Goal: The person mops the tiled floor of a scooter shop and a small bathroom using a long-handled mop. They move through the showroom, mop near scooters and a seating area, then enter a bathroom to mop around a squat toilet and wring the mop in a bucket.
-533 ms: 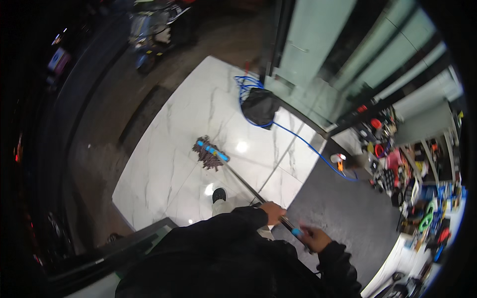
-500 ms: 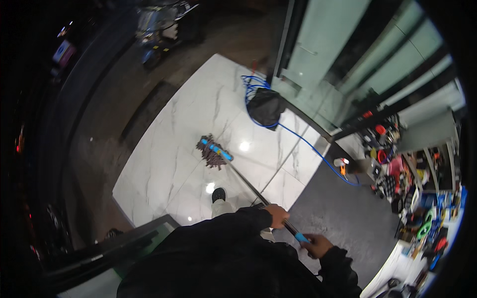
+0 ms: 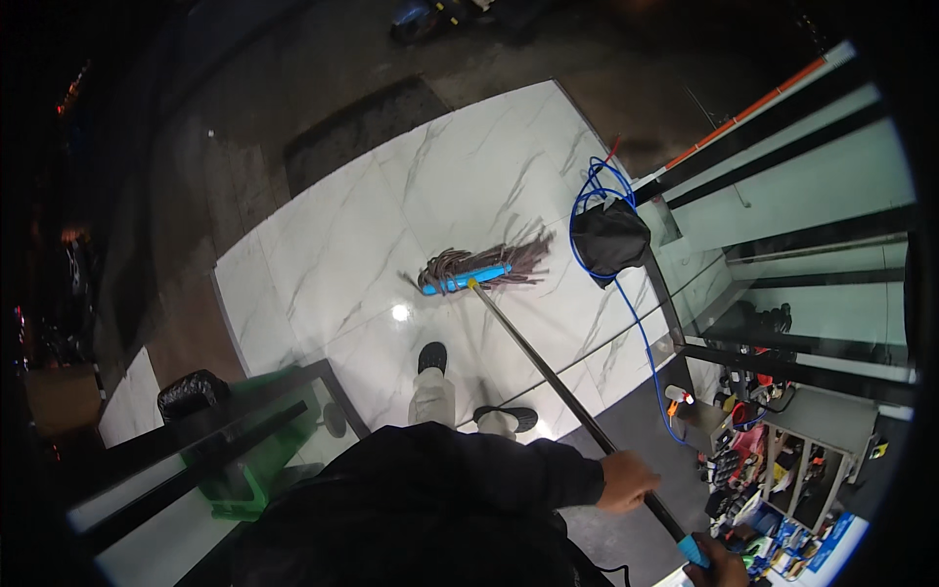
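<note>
A mop [image 3: 474, 278] with a blue head bar and brown-grey strands lies against the white marbled tile floor [image 3: 362, 235]. Its long metal handle slants down to the lower right. My left hand [image 3: 628, 481] is closed around the lower part of that handle. Further down, my right hand [image 3: 719, 567] grips the blue end of the handle, partly cut off by the lower edge. My two dark shoes, one at the left [image 3: 431, 358] and one at the right [image 3: 509, 419], stand on the tiles.
A blue hose [image 3: 587, 196] lies coiled by a black bag [image 3: 611, 240], trailing toward a spray bottle [image 3: 677, 394]. Glass doors [image 3: 812, 245] stand at the right, with a cluttered shelf [image 3: 827, 426] below. A green bin [image 3: 245, 479] shows at the lower left, behind glass.
Both hands have moved right and down with the handle. The mop head has shifted right and turned, its strands spread wider. My view has turned, and a second shoe now shows.
</note>
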A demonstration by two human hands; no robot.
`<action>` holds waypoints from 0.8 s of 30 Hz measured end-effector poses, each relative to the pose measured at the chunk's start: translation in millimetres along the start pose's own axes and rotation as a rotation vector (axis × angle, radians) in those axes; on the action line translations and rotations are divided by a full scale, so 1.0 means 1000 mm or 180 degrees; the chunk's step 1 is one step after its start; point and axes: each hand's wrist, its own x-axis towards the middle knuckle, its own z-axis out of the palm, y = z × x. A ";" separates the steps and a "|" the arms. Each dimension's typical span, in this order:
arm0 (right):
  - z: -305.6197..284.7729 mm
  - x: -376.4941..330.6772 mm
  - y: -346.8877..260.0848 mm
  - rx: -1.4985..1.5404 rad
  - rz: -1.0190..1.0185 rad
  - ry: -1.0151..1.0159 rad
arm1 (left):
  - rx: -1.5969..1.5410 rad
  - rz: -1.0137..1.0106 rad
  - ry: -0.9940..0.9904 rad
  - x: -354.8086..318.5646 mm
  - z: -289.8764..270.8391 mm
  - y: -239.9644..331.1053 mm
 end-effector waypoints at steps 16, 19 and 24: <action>0.139 0.311 -0.251 -0.1009 -0.1701 0.0274 | 0.1386 -0.2555 -0.0202 -0.208 -0.247 -0.283; 0.137 0.399 -0.357 -0.0914 -0.2357 0.0385 | 0.1911 -0.2705 0.1156 -0.269 -0.330 -0.316; 0.129 0.479 -0.497 -0.1043 -0.2711 0.0106 | 0.2331 -0.3398 0.2023 -0.313 -0.417 -0.317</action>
